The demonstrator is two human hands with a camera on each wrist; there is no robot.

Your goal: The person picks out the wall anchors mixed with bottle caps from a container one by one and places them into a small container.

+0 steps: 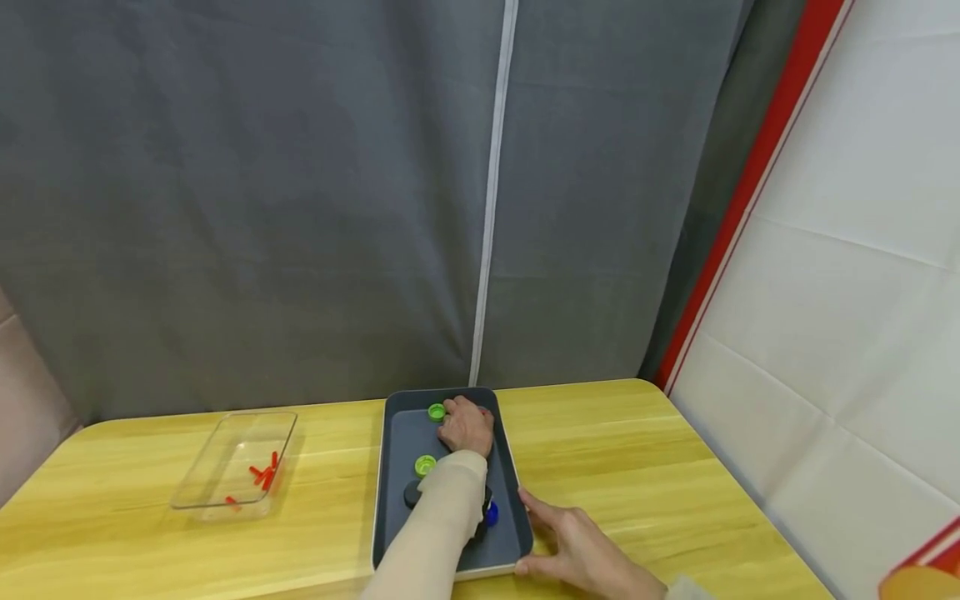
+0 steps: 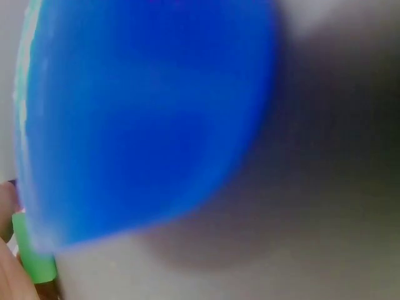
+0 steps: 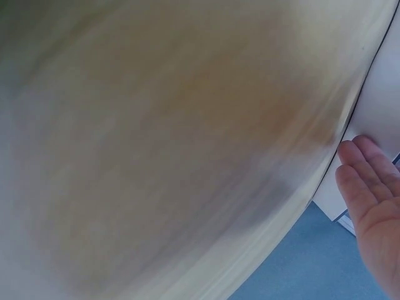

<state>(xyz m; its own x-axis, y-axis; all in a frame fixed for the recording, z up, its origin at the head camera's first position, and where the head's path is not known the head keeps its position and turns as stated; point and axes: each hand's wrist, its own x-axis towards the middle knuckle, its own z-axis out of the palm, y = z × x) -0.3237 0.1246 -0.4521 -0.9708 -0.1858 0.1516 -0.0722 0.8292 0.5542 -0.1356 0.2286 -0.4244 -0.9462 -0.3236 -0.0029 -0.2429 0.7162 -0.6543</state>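
My left hand [image 1: 467, 427] reaches into the dark rectangular tray [image 1: 384, 500], fingers bent down at its far end. Beside its fingertips lies a green bottle cap [image 1: 437, 412], and a bit of red shows at the hand's other side. The left wrist view catches a green piece [image 2: 37, 256] among the fingers; whether they pinch it is unclear. Under the forearm are another green cap [image 1: 425, 465], a black round piece [image 1: 412, 493] and a blue cap [image 1: 491, 514]. My right hand [image 1: 588, 550] rests its extended fingers and thumb against the tray's near right side.
A clear plastic box [image 1: 217, 475] with several small red sticks [image 1: 264, 475] stands on the left of the wooden table [image 1: 615, 442]. Behind the table hangs a grey curtain [image 1: 300, 208]; a white panel [image 1: 847, 333] rises on the right.
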